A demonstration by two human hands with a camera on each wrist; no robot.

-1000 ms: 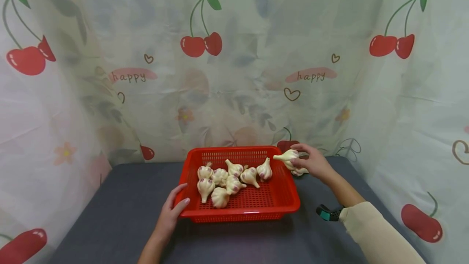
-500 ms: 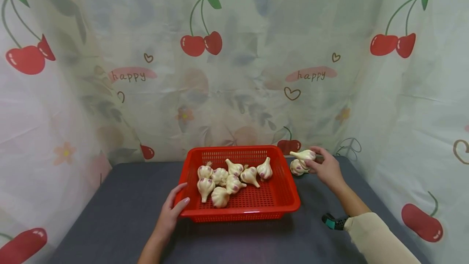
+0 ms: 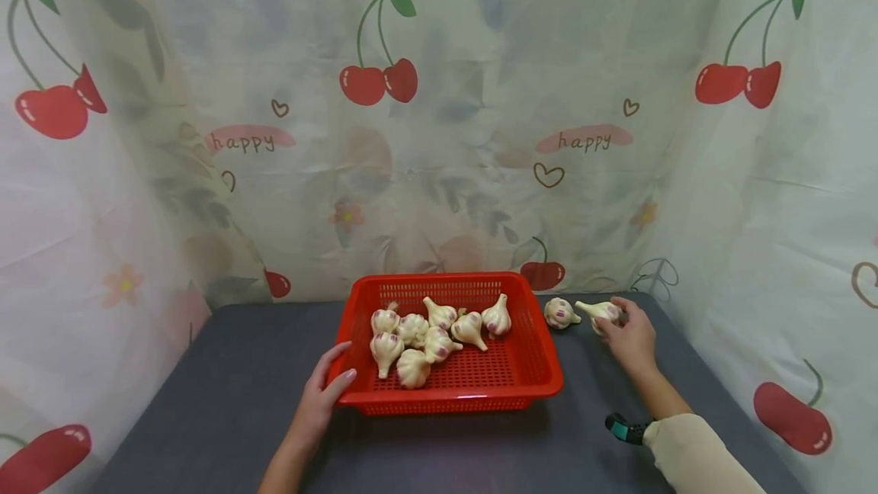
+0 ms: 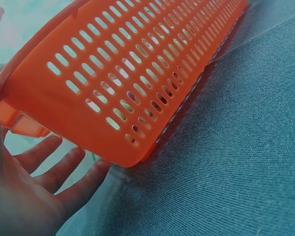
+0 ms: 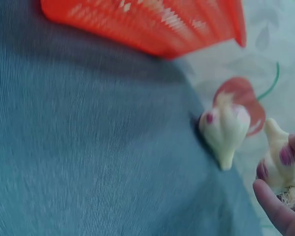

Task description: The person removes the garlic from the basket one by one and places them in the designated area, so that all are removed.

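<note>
Dark grey cloth-covered table (image 3: 219, 395) bore a red perforated plastic basket (image 3: 453, 396), unmoved, eight white purple-blotched garlic bulbs (image 3: 437, 345) inside. Left hand (image 3: 321, 395) gripped its left rim. Right hand (image 3: 632, 335) had shifted right, away from basket, pinching a matching held bulb (image 3: 600, 312); couldn't tell if that touched the table. Its stem pointed left, long axis near level. Loose bulb (image 3: 561, 313), earlier partly hidden, lay between held bulb and basket.

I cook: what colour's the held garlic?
The garlic is cream, purple-patched, clearest in the right wrist view.
</note>
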